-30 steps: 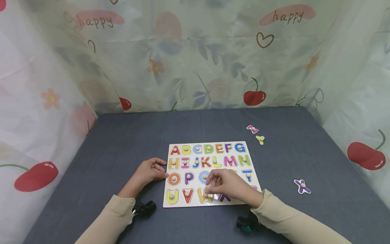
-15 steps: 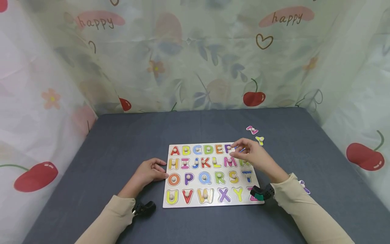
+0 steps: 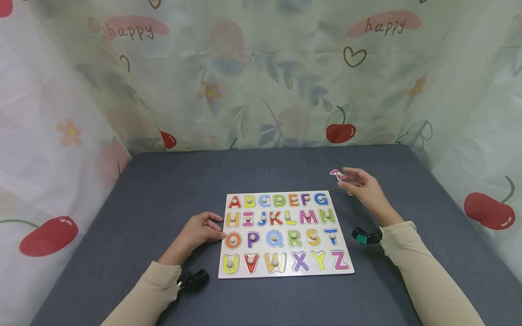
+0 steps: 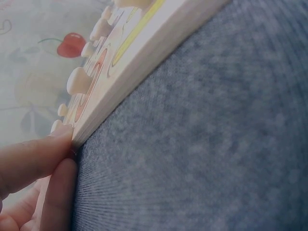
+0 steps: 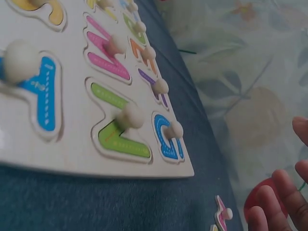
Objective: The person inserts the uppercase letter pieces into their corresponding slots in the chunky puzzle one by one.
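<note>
A white wooden alphabet puzzle board [image 3: 261,248] lies on the table, most letters seated with round knobs. My left hand [image 3: 200,229] holds its left edge; in the left wrist view the thumb [image 4: 36,161] overlaps the rim and a finger lies against the side. My right hand [image 3: 364,186] reaches past the board's far right corner, fingers spread beside the loose pink Z piece [image 3: 336,174]. A sliver of the yellow Y piece [image 3: 350,194] shows under that hand. In the right wrist view the Z piece [image 5: 221,214] lies apart from the fingers [image 5: 288,197].
Printed X [image 3: 300,261], Y [image 3: 318,260] and Z [image 3: 340,260] spaces without knobs fill the bottom right row. A dark grey cloth covers the table [image 3: 171,181]. A patterned curtain [image 3: 261,81] encloses the back and sides. Black cameras [image 3: 193,280] sit at the wrists.
My right hand has moved from above the W, up and right across the board, to the loose Z and Y pieces. The loose X piece is now hidden behind the right sleeve. My left hand stays put.
</note>
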Demonstrator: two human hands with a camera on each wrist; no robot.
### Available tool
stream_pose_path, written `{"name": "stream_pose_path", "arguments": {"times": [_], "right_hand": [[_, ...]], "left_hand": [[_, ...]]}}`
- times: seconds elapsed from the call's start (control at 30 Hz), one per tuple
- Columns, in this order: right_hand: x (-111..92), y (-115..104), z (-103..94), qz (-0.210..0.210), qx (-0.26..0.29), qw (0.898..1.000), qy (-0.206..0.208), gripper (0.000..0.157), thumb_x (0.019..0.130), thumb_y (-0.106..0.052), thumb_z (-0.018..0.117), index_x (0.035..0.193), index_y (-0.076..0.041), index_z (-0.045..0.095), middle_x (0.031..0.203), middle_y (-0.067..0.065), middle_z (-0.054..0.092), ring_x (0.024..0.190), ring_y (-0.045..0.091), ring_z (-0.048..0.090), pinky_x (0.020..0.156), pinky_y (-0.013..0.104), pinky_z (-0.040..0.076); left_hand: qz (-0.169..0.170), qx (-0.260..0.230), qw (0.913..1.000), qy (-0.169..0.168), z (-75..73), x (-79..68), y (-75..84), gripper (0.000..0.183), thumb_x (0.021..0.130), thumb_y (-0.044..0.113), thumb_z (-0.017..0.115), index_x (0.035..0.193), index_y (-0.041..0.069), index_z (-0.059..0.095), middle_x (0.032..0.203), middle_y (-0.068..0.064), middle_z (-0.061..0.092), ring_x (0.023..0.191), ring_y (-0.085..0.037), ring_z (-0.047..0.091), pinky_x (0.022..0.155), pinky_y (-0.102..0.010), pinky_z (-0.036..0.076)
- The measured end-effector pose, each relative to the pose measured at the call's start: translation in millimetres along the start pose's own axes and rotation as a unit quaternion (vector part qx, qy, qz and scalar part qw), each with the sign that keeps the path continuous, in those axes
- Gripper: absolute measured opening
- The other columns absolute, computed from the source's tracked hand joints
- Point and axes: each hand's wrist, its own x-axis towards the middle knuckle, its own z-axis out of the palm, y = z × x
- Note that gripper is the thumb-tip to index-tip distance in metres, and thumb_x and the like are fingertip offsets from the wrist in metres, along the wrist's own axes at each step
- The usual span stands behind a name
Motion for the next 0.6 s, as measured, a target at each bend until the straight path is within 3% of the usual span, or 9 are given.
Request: {"name": "stream_pose_path", "arguments": {"times": [0.2, 0.33, 0.4, 0.47, 0.6], "right_hand": [[-16.5, -0.5, -11.3, -0.015, -0.017, 0.999, -0.029, 0.071, 0.091, -0.042, 0.065, 0.148, -0.012, 0.035, 0.142, 0.020, 0.047, 0.126, 0.037, 0.050, 0.101, 0.055, 0.040], [-33.5, -2.4, -18.9, -0.020, -0.041, 0.998, -0.049, 0.074, 0.090, -0.040, 0.067, 0.149, -0.011, 0.033, 0.143, 0.022, 0.045, 0.129, 0.041, 0.047, 0.100, 0.058, 0.039], [-43.0, -2.4, -23.9, -0.026, -0.053, 0.997, -0.057, 0.072, 0.091, -0.038, 0.067, 0.149, -0.011, 0.034, 0.143, 0.021, 0.046, 0.128, 0.039, 0.048, 0.098, 0.053, 0.044], [-52.9, -2.0, -29.8, -0.035, -0.062, 0.995, -0.064, 0.070, 0.091, -0.036, 0.067, 0.148, -0.011, 0.035, 0.142, 0.020, 0.047, 0.124, 0.032, 0.052, 0.093, 0.039, 0.049], [-73.6, 2.1, -42.8, -0.059, -0.061, 0.994, -0.071, 0.066, 0.092, -0.028, 0.066, 0.147, -0.009, 0.036, 0.137, 0.019, 0.052, 0.111, 0.003, 0.058, 0.082, 0.017, 0.049]], "left_hand": [[0.003, 0.004, 1.0000, 0.005, 1.1, 0.0, -0.6, 0.049, 0.071, 0.002, 0.083, 0.114, -0.001, 0.060, 0.077, -0.008, 0.063, 0.066, -0.013, 0.063, 0.061, -0.026, 0.052], [0.005, 0.001, 1.0000, 0.006, 1.4, 0.3, -0.9, 0.049, 0.071, 0.001, 0.083, 0.114, -0.001, 0.060, 0.077, -0.008, 0.063, 0.066, -0.014, 0.063, 0.061, -0.026, 0.052], [0.006, 0.001, 1.0000, 0.006, 1.4, 0.2, -1.1, 0.049, 0.071, 0.001, 0.083, 0.114, -0.001, 0.060, 0.077, -0.008, 0.063, 0.066, -0.014, 0.063, 0.061, -0.026, 0.052], [0.006, 0.002, 1.0000, 0.007, 1.3, 0.0, -1.1, 0.049, 0.071, 0.001, 0.083, 0.114, -0.001, 0.060, 0.077, -0.008, 0.063, 0.066, -0.014, 0.063, 0.061, -0.026, 0.052], [0.003, 0.004, 1.0000, 0.008, 1.4, -0.2, -0.4, 0.049, 0.071, 0.003, 0.084, 0.114, 0.000, 0.060, 0.077, -0.008, 0.063, 0.066, -0.014, 0.063, 0.061, -0.026, 0.051]]}}
